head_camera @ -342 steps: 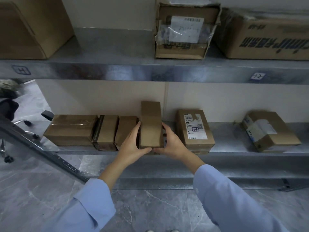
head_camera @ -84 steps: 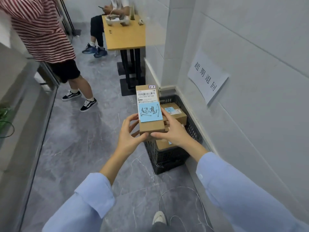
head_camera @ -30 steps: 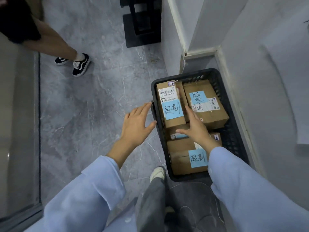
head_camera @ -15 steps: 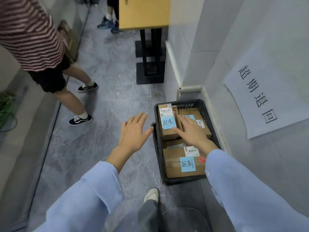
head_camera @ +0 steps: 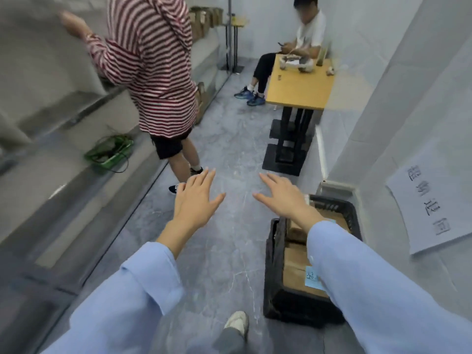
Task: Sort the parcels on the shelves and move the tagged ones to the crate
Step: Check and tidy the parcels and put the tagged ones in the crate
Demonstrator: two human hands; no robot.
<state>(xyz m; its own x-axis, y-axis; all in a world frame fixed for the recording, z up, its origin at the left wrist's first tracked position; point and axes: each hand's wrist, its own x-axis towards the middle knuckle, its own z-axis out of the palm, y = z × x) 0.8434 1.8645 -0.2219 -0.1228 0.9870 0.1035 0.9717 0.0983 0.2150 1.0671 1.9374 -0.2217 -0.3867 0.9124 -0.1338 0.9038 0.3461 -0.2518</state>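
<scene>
Both hands are empty: the left hand (head_camera: 196, 198) and the right hand (head_camera: 283, 198) are spread flat with straight fingers, palms down, raised over the grey floor (head_camera: 224, 251) and holding nothing.

The crate (head_camera: 272, 264), black and slatted, sits on the floor at the near right against the white wall. The right sleeve (head_camera: 370, 284) crosses over it and hides much of what is inside. What shows is a brown parcel (head_camera: 293, 274) at the near end carrying a blue tag (head_camera: 312, 277) with writing on it, and the corner of a second parcel (head_camera: 296, 233) farther in. Whether that one is tagged cannot be told.

A paper sign (head_camera: 429, 208) with handwritten characters hangs on the wall just right of the crate. Along the left run the shelves (head_camera: 76, 139), too blurred to read. A green basket (head_camera: 109, 152) lies on a low one, and brown shapes that look like parcels (head_camera: 204, 19) stand at the far end. A person in a striped top (head_camera: 153, 60) stands by the shelves, and another sits at a wooden table (head_camera: 301, 85) at the far right.

As a judgement, with tagged stock in the crate and both hands free, one delivery looks finished. How many tagged parcels remain on the shelves cannot be counted from here, so more trips are probably left.
</scene>
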